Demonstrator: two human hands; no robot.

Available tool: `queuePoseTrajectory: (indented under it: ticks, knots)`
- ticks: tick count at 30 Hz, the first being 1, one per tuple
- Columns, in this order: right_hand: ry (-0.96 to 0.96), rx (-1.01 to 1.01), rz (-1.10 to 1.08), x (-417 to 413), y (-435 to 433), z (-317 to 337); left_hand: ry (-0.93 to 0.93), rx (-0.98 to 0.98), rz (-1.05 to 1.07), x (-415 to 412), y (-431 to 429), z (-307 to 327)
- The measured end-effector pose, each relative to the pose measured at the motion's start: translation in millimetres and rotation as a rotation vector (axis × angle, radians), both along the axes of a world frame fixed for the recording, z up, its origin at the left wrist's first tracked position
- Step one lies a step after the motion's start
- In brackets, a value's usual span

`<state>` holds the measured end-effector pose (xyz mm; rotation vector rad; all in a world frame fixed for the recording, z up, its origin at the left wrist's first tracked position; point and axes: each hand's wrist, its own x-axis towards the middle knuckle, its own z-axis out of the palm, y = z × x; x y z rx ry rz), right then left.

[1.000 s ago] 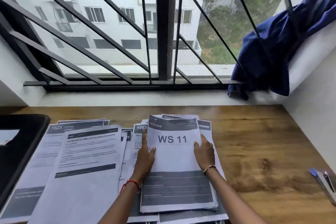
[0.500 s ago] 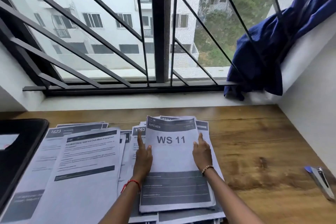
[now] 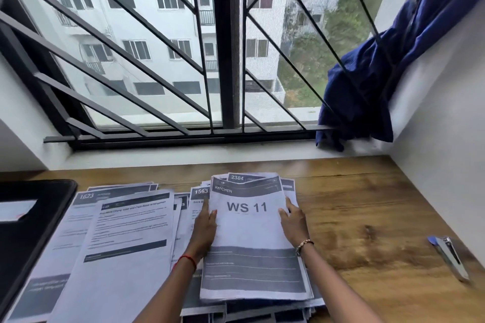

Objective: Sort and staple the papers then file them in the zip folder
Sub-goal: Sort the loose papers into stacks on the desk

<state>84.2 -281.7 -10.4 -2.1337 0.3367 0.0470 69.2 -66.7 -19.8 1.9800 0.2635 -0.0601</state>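
The left hand [image 3: 204,228] and right hand [image 3: 294,223] stand apart, straight fingers pressed to either side edge of the WS 11 sheaf [image 3: 249,233]. A moment earlier they lay further onto its face, so the set is probably being squared for stapling. Left of the sheaf spread loose papers [image 3: 118,244], then the black zip folder [image 3: 34,231], its contents unclear. The stapler [image 3: 450,257] lies well to the sheaf's right.

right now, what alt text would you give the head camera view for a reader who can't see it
A left hand and right hand flank a paper stack whose top reads WS 11, on a wooden desk below a barred window. More papers and a black folder lie to the left, a stapler to the right.
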Motion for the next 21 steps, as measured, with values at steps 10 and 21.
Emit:
queuePoseTrajectory:
  ticks: [10, 21]
  knots:
    - [-0.159, 0.088, -0.036, -21.6, -31.1, 26.8, -0.102, -0.019, 0.038, -1.8, -34.4, 16.9]
    - [-0.18, -0.02, -0.216, -29.4, -144.0, 43.5, -0.083, -0.058, -0.075, 13.8, -156.9, 19.3]
